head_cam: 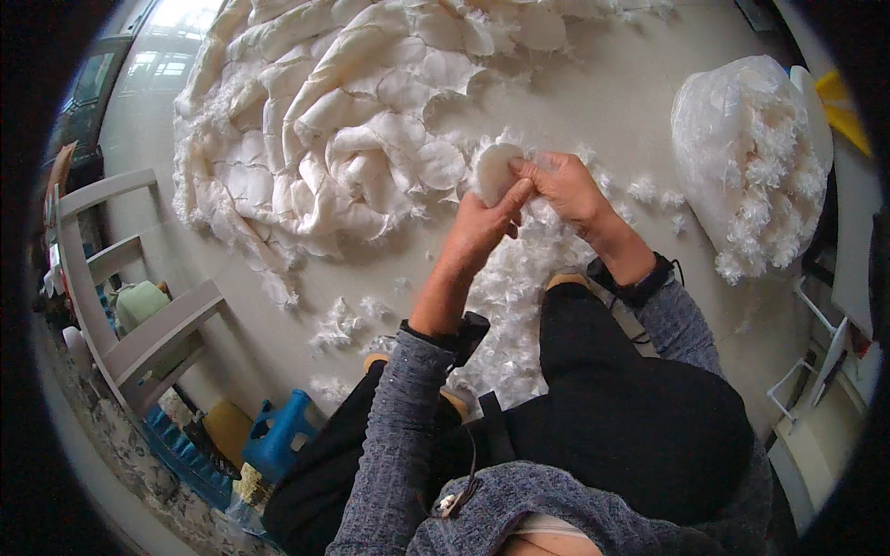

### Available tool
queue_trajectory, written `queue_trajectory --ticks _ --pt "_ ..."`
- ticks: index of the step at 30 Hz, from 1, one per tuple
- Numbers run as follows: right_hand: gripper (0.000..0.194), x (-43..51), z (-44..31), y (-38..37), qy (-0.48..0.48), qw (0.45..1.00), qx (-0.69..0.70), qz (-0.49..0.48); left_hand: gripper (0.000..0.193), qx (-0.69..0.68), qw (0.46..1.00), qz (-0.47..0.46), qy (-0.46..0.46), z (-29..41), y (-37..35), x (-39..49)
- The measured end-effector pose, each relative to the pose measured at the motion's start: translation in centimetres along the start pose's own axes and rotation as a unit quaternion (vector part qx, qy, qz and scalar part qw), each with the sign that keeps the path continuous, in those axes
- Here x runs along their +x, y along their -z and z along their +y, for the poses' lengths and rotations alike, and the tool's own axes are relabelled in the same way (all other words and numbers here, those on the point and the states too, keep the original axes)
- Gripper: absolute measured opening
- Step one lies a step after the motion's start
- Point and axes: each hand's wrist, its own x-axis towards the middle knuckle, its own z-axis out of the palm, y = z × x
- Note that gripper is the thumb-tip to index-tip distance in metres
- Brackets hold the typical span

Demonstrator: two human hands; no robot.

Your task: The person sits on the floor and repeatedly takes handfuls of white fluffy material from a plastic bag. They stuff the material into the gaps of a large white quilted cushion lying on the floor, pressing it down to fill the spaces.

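Between my fingers is a round white fabric-like disc (498, 170) with a fluffy rim. My left hand (484, 221) pinches its lower edge, and my right hand (558, 185) pinches its right edge; the fingertips nearly meet. Under my hands and between my legs lies a heap of loose white fluffy tufts (511, 313). Ahead and to the left spreads a large pile of white discs joined in long folded strips (348, 139). Whether the held disc is joined to others below is hidden.
A clear plastic bag (702, 132) full of white tufts stands at the right, near a yellow object (843, 104). To the left are a pale wooden frame (170, 320) and a blue plastic stool (278, 434). Loose tufts (338, 323) dot the floor.
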Motion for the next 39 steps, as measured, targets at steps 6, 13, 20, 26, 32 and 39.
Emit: queue_trajectory --ticks 6,13,20,26,32,39 --pt "0.028 -0.9 -0.1 1.0 -0.006 0.991 0.065 0.117 0.027 -0.071 0.996 -0.033 0.038 -1.1 0.4 -0.1" --pt "0.038 -0.9 -0.7 1.6 -0.063 0.995 0.038 -0.071 0.034 -0.096 0.990 -0.086 0.049 -0.7 3.7 -0.3" --pt "0.025 0.0 -0.7 0.4 0.142 0.989 0.010 -0.034 0.035 -0.039 0.999 -0.028 0.016 -0.7 1.1 0.1" --pt "0.019 3.1 0.1 5.1 0.071 0.992 0.107 0.012 0.030 0.208 0.972 -0.106 0.003 -2.7 1.5 -1.6" --pt "0.030 11.3 3.4 1.6 0.192 0.911 -0.363 -0.051 0.068 0.602 0.721 0.186 -0.287 -2.7 9.3 3.6" --pt "0.037 11.6 3.6 -4.2 0.138 0.834 -0.533 -0.027 0.097 0.676 0.713 0.125 -0.137 -4.7 10.5 7.0"
